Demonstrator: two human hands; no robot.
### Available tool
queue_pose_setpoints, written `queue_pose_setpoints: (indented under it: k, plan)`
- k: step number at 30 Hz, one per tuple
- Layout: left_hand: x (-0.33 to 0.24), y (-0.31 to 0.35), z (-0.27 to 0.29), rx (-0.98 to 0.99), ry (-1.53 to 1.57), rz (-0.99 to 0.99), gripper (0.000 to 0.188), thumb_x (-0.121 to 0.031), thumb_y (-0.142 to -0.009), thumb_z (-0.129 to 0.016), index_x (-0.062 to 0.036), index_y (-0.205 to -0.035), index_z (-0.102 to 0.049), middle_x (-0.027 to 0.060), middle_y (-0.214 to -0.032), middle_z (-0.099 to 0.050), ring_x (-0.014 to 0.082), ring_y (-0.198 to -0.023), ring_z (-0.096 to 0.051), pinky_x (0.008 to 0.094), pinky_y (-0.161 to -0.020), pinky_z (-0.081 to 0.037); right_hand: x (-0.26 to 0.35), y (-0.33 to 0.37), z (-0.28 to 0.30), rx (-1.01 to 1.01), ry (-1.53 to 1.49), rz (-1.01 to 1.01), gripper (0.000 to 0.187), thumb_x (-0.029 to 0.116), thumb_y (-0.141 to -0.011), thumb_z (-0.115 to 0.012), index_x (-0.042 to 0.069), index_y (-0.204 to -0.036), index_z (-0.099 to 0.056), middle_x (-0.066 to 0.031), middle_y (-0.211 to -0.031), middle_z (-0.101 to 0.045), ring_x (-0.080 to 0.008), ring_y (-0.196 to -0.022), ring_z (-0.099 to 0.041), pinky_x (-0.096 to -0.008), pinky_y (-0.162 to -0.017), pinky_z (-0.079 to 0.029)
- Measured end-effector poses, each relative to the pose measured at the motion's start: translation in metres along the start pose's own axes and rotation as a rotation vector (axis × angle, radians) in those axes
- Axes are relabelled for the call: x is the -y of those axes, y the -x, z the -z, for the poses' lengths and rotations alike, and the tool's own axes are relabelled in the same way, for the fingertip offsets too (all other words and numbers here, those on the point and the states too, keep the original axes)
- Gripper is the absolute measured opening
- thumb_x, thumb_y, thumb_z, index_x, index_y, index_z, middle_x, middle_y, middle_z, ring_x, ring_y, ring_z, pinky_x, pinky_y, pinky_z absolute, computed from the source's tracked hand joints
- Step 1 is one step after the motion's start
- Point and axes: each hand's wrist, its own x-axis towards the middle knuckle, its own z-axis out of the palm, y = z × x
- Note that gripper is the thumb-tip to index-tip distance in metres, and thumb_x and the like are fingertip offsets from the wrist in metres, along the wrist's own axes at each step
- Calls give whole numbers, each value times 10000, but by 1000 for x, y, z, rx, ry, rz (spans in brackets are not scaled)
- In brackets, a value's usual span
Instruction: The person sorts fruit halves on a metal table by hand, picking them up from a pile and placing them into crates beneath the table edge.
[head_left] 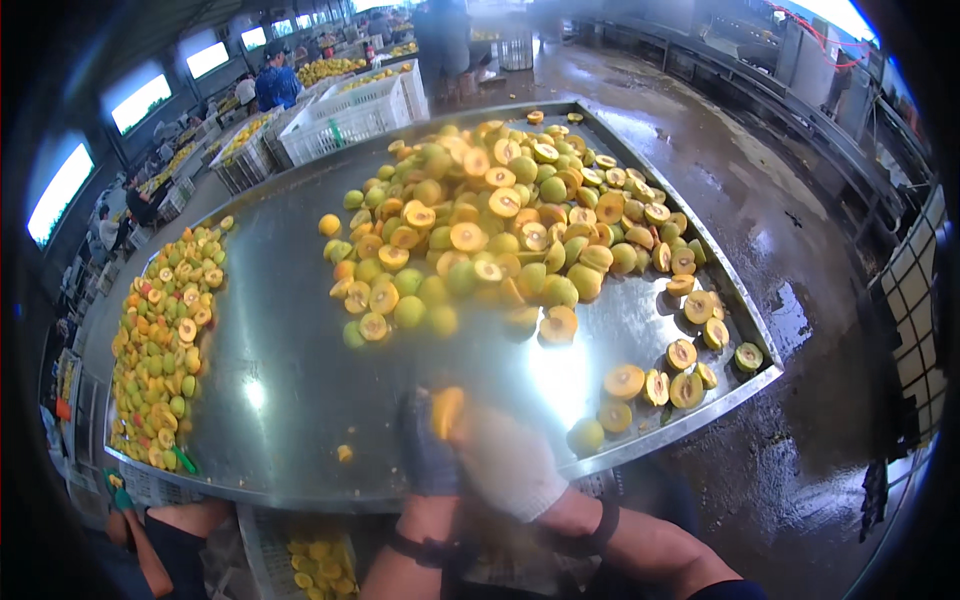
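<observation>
Over the near edge of a metal table [290,380], my two gloved hands meet in front of me. My left hand [428,455], in a dark glove, is closed on an orange-yellow peach piece [447,412] at its fingertips. Beside it, my right hand [512,462] wears a white glove and is curled against the same piece; its fingers are blurred, and whatever they hold is hidden. Beyond them spreads a big heap of halved yellow peaches [466,237], many with cut faces and pits showing. Several loose peach halves [686,390] lie near the right corner.
Another peach pile [160,350] lines the table's left end, beside a green-handled tool [185,460]. At lower left are a co-worker's gloved hand [118,490] and a crate of peach pieces [322,568]. White crates [345,120] stand behind; wet floor [760,250] lies right.
</observation>
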Motion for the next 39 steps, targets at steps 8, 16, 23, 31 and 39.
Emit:
queue_pose_setpoints:
  k: [8, 16, 23, 31, 39]
  plan:
    - [9, 3, 9, 81, -81, -220, 445, -309, -999, -621, 4, -1306, -545, 117, -1212, -619, 231, -1080, -627, 379, -964, -533, 9, -3, 9, 211, 99, -116, 181, 220, -864, -628, 204, -1026, -708, -103, -944, -650, -320, -820, -656, -451, -610, -536]
    - [15, -6, 18, 146, -192, -328, 367, -295, -1007, -554, 22, -1184, -605, 152, -1088, -676, 278, -986, -667, 402, -906, -550, 8, 2, 1, 205, -191, -175, 309, 330, -1020, -502, 27, -1008, -565, -211, -794, -642, -433, -778, -653, -520, -677, -511]
    - [-9, -7, 3, 160, -216, -269, 340, -272, -990, -508, 29, -1092, -628, 170, -959, -700, 300, -872, -685, 409, -835, -561, 1, -2, 5, 196, -447, -44, 341, 312, -1049, -440, -3, -980, -554, -233, -811, -619, -459, -822, -635, -494, -739, -508]
    - [-4, -13, 9, 166, -307, -422, 301, -246, -963, -540, 32, -1011, -644, 176, -943, -696, 302, -844, -679, 425, -811, -565, -1, -13, 28, 551, -771, -341, 388, 328, -1050, -425, -18, -973, -583, -176, -770, -608, -308, -804, -664, -428, -752, -521]
    - [-2, -18, 19, 197, -390, -401, 298, -195, -958, -527, 67, -992, -665, 150, -969, -691, 253, -861, -678, 377, -806, -559, -7, -14, 26, 545, -663, -214, 458, 355, -1051, -378, -34, -967, -604, -185, -744, -641, -327, -717, -677, -452, -727, -532]
